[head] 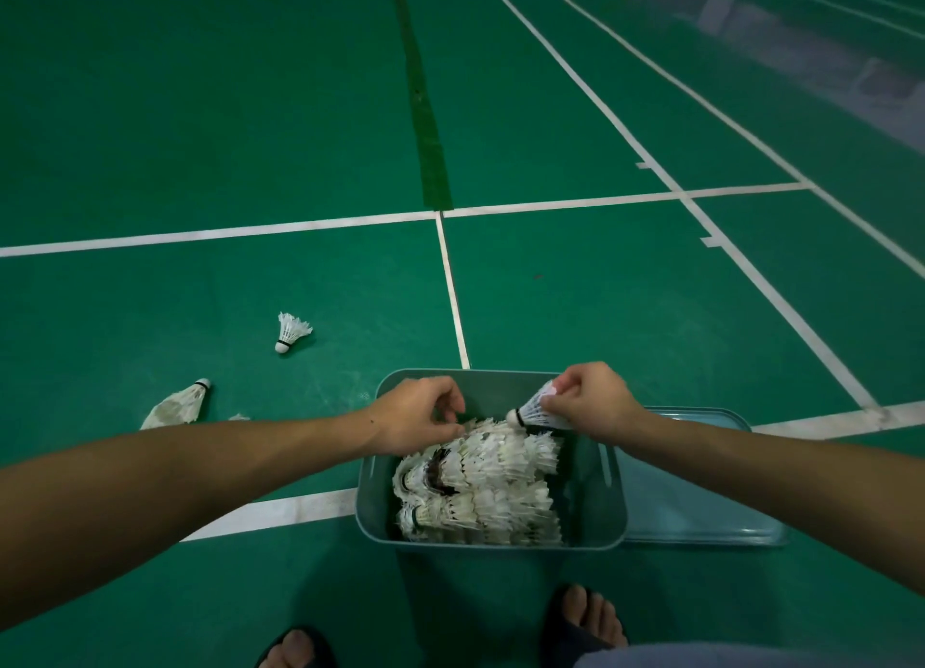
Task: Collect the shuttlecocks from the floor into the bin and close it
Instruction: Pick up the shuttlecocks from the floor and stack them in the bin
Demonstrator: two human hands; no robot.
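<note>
Two loose shuttlecocks (pixel 291 332) (pixel 180 406) lie on the floor, left of the one open bin (pixel 608 477). Right hand (pixel 588 401) pinches a third shuttlecock (pixel 533 409) over the bin; left hand (pixel 418 414), fingers curled, touches the stacked shuttlecocks (pixel 480 482) inside. One lid (pixel 701 492) lies right.

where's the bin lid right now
In the head view the lid lies flat on the green floor, right of the open bin and touching its side, under the right forearm.
</note>
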